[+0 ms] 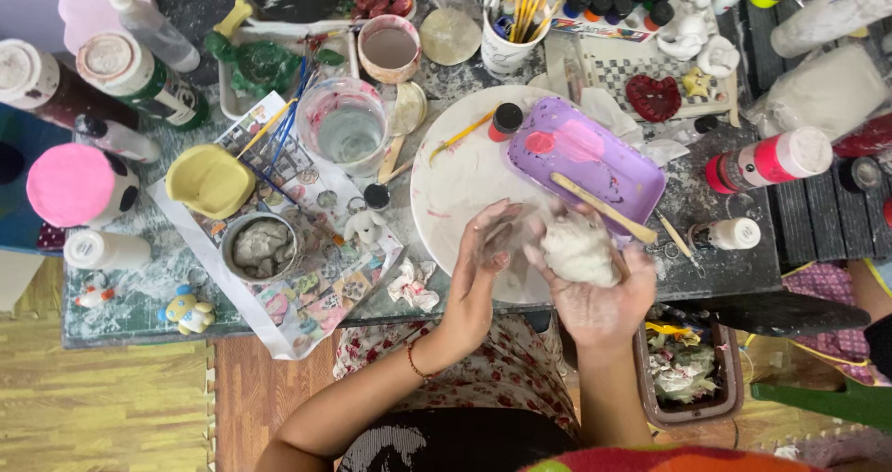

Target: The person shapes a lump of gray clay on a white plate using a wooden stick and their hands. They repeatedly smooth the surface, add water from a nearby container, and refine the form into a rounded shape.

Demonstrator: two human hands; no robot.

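Partly blurred: right hand (599, 295) cups white clay lump (578, 252), left hand (483, 249) alongside.

White clay lump (578, 252), rough, rounded, cupped in right palm, above round white board (455, 193)

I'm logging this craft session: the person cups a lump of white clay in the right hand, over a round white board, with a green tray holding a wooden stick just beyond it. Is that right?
Not quite: the tray is purple, not green, as the head view shows. The rest holds: the right hand cups the lump of white clay over the round white board, and the wooden stick lies on that tray.
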